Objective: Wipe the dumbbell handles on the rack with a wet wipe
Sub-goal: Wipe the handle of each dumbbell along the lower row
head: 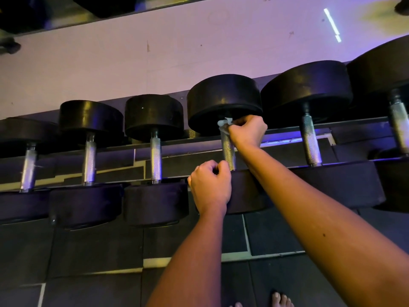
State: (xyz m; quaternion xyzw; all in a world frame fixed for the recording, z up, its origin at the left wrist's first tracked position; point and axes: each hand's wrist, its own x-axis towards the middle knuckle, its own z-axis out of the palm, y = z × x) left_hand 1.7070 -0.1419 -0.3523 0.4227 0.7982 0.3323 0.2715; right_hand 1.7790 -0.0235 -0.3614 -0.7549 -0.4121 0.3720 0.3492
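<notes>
A dark metal rack carried six dumbbells side by side in one row, black round heads along its front and back, knurled steel handles bridging the open middle.

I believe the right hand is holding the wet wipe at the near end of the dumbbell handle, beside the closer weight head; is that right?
Not quite. The head view shows the right hand holding the wet wipe at the far end of the dumbbell handle, up against the farther weight head, not the closer one.
</notes>
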